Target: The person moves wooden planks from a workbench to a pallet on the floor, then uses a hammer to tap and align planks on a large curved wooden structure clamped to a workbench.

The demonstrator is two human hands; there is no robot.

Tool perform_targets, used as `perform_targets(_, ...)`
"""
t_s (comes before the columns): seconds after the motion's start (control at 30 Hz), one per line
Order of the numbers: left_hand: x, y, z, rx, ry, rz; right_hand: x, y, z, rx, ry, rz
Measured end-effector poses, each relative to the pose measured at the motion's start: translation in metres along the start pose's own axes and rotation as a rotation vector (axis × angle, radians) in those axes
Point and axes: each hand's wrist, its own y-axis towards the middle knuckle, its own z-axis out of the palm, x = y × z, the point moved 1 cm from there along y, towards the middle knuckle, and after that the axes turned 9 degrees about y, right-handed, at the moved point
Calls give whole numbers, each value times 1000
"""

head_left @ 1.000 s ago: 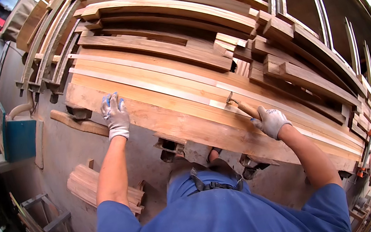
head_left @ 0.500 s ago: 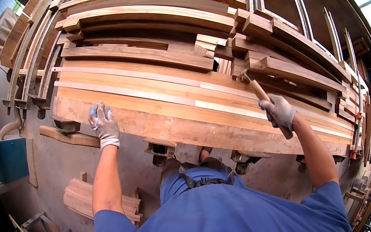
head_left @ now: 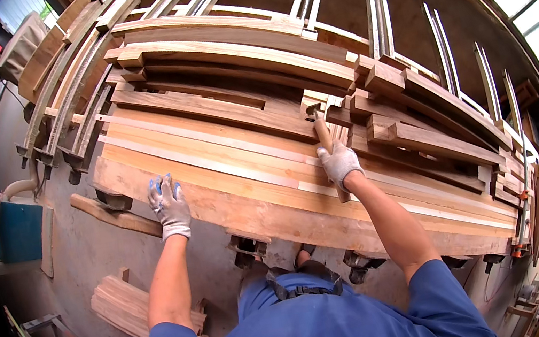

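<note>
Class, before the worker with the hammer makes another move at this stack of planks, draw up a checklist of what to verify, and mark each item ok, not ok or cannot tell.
1. Right hand closed around the hammer handle: ok.
2. Left hand flat on the front plank, well away from the hammer head: ok.
3. Both hands gloved: ok.
4. What lies under the hammer head: cannot tell.
5. Planks resting level on their supports: cannot tell.

Long boards (head_left: 235, 174) lie stacked side by side, short blocks (head_left: 411, 125) piled to their right.
</note>
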Motion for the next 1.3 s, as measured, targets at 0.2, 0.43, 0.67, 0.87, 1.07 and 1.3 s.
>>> perform_targets(0.2, -3, -1, -4, -18, -32, 4, 32, -15, -12, 67, 40, 86)
perform_targets(0.43, 3, -3, 3, 7, 5, 28, 47, -29, -6, 69, -25, 117)
perform_targets(0.67, -42, 4, 0, 14, 24, -198, 41, -30, -3, 104, 106, 177)
perform_targets(0.87, -55, 4, -5, 54, 109, -250, 38, -25, -12, 125, 146, 123)
perform_targets(1.07, -56, 5, -1, 30, 146, -228, 34, -20, -16, 64, 208, 66)
perform_targets(1.3, -58, 4, -6, 1, 124, -236, 31, -24, -9, 49, 208, 85)
